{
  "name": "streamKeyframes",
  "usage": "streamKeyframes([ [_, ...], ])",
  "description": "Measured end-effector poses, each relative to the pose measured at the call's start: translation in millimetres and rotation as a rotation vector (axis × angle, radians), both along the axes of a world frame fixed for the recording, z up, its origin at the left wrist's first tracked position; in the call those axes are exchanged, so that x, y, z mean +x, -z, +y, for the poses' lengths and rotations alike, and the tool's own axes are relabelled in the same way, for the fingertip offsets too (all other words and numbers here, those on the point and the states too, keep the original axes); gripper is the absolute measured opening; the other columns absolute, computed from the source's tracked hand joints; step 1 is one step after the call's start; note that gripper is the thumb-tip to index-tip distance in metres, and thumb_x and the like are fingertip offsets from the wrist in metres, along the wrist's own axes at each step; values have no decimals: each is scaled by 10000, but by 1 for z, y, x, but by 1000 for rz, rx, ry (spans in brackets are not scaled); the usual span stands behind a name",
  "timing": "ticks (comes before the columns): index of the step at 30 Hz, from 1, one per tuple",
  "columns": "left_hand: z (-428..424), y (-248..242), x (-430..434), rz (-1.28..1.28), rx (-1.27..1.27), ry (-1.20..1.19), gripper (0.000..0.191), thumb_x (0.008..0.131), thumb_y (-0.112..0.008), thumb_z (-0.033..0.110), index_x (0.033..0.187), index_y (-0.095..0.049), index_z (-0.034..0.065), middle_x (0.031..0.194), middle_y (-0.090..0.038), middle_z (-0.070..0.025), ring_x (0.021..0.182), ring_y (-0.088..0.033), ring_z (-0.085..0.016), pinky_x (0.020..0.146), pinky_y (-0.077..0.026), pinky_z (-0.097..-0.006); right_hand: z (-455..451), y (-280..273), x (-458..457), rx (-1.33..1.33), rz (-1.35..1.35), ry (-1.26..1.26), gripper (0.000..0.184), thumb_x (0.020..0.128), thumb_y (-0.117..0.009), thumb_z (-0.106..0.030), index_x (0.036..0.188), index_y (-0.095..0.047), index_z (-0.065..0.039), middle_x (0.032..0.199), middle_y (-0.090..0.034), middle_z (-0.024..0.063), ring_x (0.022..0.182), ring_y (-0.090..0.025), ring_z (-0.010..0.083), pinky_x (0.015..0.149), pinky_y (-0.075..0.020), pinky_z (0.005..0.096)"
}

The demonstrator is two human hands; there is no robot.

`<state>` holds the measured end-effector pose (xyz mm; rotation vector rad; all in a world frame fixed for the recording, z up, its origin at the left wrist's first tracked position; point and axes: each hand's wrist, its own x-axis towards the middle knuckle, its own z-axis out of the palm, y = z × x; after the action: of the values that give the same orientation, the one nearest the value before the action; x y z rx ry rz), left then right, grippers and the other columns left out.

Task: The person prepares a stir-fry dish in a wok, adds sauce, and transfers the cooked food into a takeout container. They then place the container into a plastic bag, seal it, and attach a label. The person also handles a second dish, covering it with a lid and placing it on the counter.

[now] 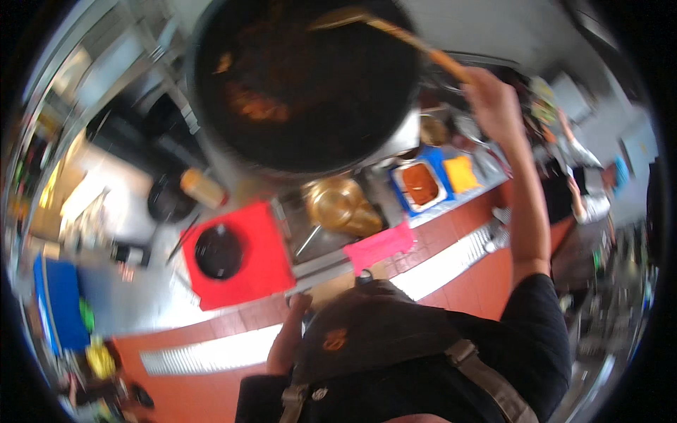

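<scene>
My right hand (489,100) is raised at the upper right, shut on the handle of a wooden spoon (404,36). The spoon's bowl lies over a large dark pan (328,132), which fills the top of the view. Some reddish-brown food (259,108) shows inside the pan; its kind is too blurred to tell. Down at my waist, near the counter's front edge, is my left hand (300,304). Its fingers are small and partly hidden, so whether it holds anything cannot be made out.
A black bowl (218,251) sits on a red cloth (264,238), with a capped bottle (202,187) behind. Beside a golden metal pot (341,203) hangs a pink cloth (381,246). Further right are a metal tray of red sauce (420,182) and a yellow cloth (461,173). Another person (587,177) stands at the right.
</scene>
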<state>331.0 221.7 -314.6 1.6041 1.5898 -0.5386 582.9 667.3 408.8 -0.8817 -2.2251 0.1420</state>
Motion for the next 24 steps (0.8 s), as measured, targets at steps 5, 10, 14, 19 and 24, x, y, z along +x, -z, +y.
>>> streamKeyframes([
  [5,25,-35,-8,-383,46,-822,258,853,-661,339,795,-748,103,742,-704,-114,679,-707,-284,583,-543,-446,-1,1,7,172,-110,108,266,881,-679,-165,1131,-704,-74,819,-693,207,736,-672,390,701,-537,474],
  [10,6,-43,8,-462,119,-998,368,914,-575,427,839,-718,96,659,-649,-103,622,-671,-267,557,-510,-454,2,7,10,293,-198,26,245,886,-613,-179,1077,-693,-47,1000,-710,160,829,-681,357,722,-544,444],
  [14,7,-38,40,-357,377,-866,269,858,-555,304,862,-683,68,710,-661,-156,674,-670,-323,601,-523,-494,25,16,17,-181,-52,37,380,1059,-504,-196,1383,-593,-19,1242,-692,180,1158,-662,251,977,-539,395],
  [19,45,-79,55,-387,460,-1341,258,751,-558,115,978,-671,65,933,-691,-231,916,-679,-403,742,-538,-499,60,12,27,48,-240,-97,359,1067,-489,-141,1337,-555,86,1281,-639,220,1171,-602,297,1035,-439,371],
  [24,53,-101,73,-134,507,-1556,228,697,-691,195,854,-721,32,1028,-702,-254,970,-701,-391,801,-584,-466,35,6,23,124,-158,-133,279,902,-677,14,1171,-680,87,1105,-699,276,987,-678,376,919,-532,425],
])
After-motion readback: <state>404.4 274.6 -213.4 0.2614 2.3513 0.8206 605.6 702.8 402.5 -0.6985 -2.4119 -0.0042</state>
